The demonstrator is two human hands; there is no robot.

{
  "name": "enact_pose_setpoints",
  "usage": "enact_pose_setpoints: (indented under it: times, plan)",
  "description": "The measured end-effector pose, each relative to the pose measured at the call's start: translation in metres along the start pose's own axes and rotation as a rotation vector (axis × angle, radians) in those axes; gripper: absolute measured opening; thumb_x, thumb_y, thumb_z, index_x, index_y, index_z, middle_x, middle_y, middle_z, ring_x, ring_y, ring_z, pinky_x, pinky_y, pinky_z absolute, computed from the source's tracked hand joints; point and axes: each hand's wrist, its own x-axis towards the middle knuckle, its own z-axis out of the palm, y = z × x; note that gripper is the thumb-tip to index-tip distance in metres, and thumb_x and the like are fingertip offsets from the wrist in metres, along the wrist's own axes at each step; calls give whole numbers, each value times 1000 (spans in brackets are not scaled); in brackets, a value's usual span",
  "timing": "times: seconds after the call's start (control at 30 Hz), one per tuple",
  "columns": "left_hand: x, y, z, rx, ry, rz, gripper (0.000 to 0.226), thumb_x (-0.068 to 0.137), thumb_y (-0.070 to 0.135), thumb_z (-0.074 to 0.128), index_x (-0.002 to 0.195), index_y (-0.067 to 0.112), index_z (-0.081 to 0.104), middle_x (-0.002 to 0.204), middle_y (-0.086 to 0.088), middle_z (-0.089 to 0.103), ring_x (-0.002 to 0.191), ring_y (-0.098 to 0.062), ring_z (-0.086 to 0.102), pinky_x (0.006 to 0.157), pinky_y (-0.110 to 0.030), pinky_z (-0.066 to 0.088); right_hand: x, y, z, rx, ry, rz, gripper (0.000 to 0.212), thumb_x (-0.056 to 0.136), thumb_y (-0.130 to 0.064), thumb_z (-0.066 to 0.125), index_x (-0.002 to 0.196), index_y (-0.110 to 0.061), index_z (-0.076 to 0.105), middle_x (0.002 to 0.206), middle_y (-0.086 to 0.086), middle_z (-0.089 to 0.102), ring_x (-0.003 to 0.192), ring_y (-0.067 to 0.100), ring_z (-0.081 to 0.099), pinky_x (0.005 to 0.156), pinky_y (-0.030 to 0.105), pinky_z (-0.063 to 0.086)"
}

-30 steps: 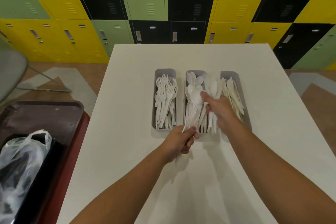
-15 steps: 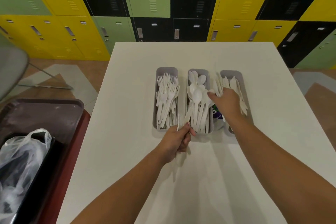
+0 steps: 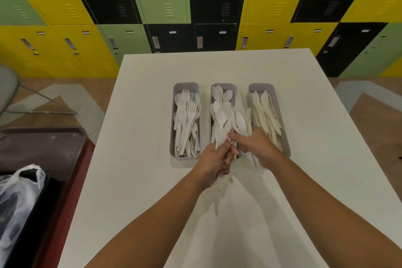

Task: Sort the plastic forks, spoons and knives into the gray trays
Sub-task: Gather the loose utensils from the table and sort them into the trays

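Trays [image 3: 185, 86] hold forks [image 3: 187, 119], spoons [image 3: 221, 113], knives [image 3: 266, 113].

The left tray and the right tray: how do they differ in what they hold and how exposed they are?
The left tray holds white forks, tines toward the lockers; the right tray holds cream-tinted knives. The left tray shows its whole outline, while the right hand covers the right tray's near left corner. Both are gray, narrow, standing lengthwise side by side on the white table, flanking the spoon tray.
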Motion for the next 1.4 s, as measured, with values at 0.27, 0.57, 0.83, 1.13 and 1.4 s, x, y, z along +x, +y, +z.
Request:
enact_pose_setpoints:
  times: [0.27, 0.57, 0.83, 1.13, 1.4]
  plan:
    - [10, -4, 27, 96, -31, -73, 44, 101, 31, 37, 71, 7, 58, 44, 3, 50, 31, -7, 35, 38, -18, 30, 23, 4, -37, 155, 324, 62, 12, 86, -18, 66, 94, -10, 65, 77, 3, 65, 54, 5, 59, 50, 18, 48]
    - [18, -12, 31, 164, 16, -117, 40, 101, 31, 36, 77, 9, 60, 39, 5, 45, 30, -6, 26, 36, -16, 22, 57, -1, -88, -118, 598, -65, 12, 88, -17, 60, 84, -6, 63, 78, 8, 62, 65, 19, 57, 62, 26, 44]
    - [24, -1, 33, 80, 143, -52, 28, 94, 44, 48, 79, 20, 44, 61, 4, 34, 47, -7, 25, 47, -20, 24, 60, 24, -87, -412, 537, -53, 26, 87, -21, 63, 92, 4, 64, 86, 16, 65, 78, 27, 59, 64, 26, 39]
    - [36, 27, 14, 174, 506, 122, 20, 97, 17, 41, 109, 14, 57, 74, 2, 51, 62, -11, 46, 59, -26, 42, 36, 8, -52, -201, 384, -63, 19, 92, -24, 53, 91, -7, 62, 85, 10, 63, 62, 14, 53, 55, 21, 42]
    - [49, 45, -46, 348, 745, 365, 28, 93, 14, 33, 102, 4, 57, 86, -4, 49, 82, -30, 49, 77, -28, 36, 26, -22, -23, -89, 170, 13, 19, 94, -27, 54, 79, -16, 53, 73, -1, 55, 59, 10, 48, 55, 20, 39]
